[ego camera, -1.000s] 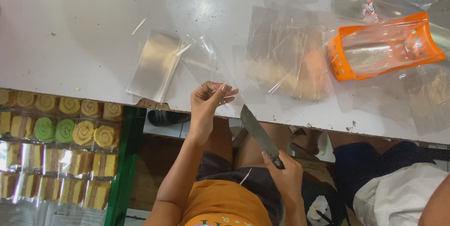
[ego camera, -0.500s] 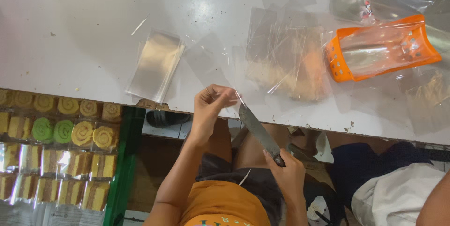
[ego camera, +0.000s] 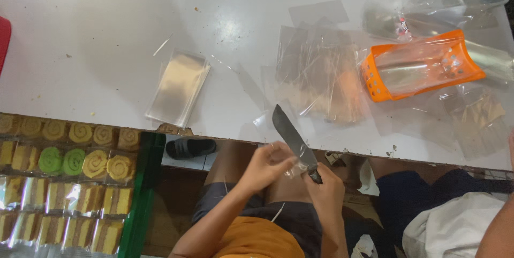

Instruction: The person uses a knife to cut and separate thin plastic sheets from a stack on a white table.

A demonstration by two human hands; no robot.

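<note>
Steel is pointing up-left: the knife (ego camera: 293,136) is running from the right hand (ego camera: 324,183), clenched on its handle, up over the white worktop (ego camera: 107,33) edge. The left hand (ego camera: 266,166) is pinching a clear plastic scrap (ego camera: 295,171) beside the blade's base.

An orange perforated basket (ego camera: 423,70) lies on the white table (ego camera: 96,33), wrapped swirl cakes (ego camera: 64,183) stacked below.

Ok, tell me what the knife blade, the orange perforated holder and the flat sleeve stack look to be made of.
Long dark knife blade: seemingly metal, dull grey with a faint sheen. Orange perforated holder: probably moulded plastic, uniform bright colour, punched round holes. Flat stack of clear sleeves: thin glossy film, likely cellophane or plastic; it reflects light and the white table shows through.
</note>
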